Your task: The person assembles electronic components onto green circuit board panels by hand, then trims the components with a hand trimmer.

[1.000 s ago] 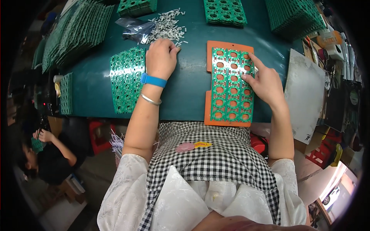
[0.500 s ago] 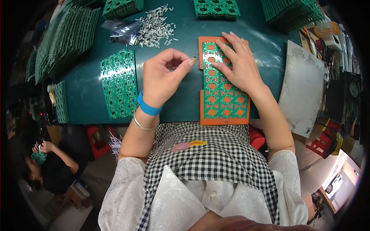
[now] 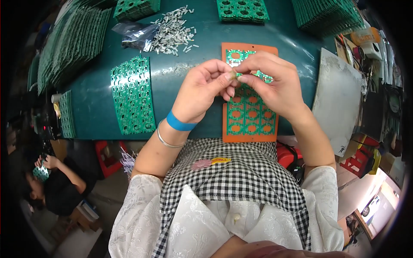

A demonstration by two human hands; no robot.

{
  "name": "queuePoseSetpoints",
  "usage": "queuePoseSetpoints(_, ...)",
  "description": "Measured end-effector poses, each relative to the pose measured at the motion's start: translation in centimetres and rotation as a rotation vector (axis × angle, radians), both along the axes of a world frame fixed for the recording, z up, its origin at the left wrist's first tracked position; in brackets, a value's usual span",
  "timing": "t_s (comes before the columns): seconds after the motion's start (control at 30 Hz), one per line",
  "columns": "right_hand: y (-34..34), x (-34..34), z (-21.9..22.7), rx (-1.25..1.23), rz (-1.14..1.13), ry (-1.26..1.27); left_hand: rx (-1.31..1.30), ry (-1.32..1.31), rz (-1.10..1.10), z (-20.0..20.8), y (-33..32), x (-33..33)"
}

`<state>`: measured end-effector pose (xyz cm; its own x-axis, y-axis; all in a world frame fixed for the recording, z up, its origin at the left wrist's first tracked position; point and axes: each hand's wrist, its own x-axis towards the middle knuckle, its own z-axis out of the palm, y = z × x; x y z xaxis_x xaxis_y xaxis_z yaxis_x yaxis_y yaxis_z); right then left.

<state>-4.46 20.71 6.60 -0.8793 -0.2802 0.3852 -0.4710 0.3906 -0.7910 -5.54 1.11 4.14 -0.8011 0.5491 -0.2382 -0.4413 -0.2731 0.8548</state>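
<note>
Taking hours from the middle of the view, a checked cloth apron (image 3: 236, 185) spreads around six o'clock, black and white with a pink-and-yellow patch. Shiny white sleeves (image 3: 137, 210) with a woven pattern flank it. The left hand (image 3: 206, 88) wears a flat blue band (image 3: 180, 123) and a thin metal bangle (image 3: 164, 138) at the wrist; it meets the right hand (image 3: 271, 81) at one o'clock, fingers of both curled and tips crowded together (whether either pinches a small piece, I cannot tell). Beneath them, toward two o'clock, lies the green circuit board (image 3: 244, 109), a stiff rectangle with rows of roundish holes, flat on an orange plate (image 3: 249, 139) that shows through the holes. At ten o'clock a similar glossy board sheet (image 3: 132, 96) rests on the smooth dark-green table (image 3: 92, 112); near three o'clock stands out a scuffed pale panel (image 3: 337, 99). Farther off at eleven, a loose heap of small whitish strips (image 3: 172, 32) touches a crinkled dark plastic bag (image 3: 140, 34), its contents hidden. Beyond are ridged piles of boards: a long leaning pile (image 3: 71, 51) at ten, a neat pile (image 3: 243, 9) past twelve and a tall pile (image 3: 325, 17) between one and two
</note>
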Motion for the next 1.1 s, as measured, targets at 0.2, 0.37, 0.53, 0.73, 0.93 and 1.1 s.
queuePoseSetpoints(0.2, 1.4, -1.0, 0.8, 0.105, 0.242, -0.056, 0.045, -0.148, -0.222, -0.1, -0.7, -1.0)
queuePoseSetpoints(0.37, 2.7, -3.8, -0.7, 0.181, 0.086, -0.37, -1.178, 1.171, 0.297, -2.7, -2.5, -5.7)
queuePoseSetpoints(0.53, 2.2, -6.2, -3.0, 0.304, -0.061, -0.362, -1.294, 1.114, 0.297, -4.9, -2.6, -8.1)
queuePoseSetpoints(0.73, 1.9, -6.8, -4.0, 0.343, -0.072, -0.27, -1.362, 1.156, 0.287, -4.8, -2.6, -7.9)
queuePoseSetpoints(0.93, 2.1, -6.7, -4.1, 0.356, -0.1, -0.257, -1.083, 0.867, 0.272, -1.3, -2.0, -6.3)
queuePoseSetpoints(1.1, 2.0, -6.8, -3.9, 0.352, -0.108, -0.301, -0.864, 0.916, 0.339, -0.3, -1.4, -4.5)
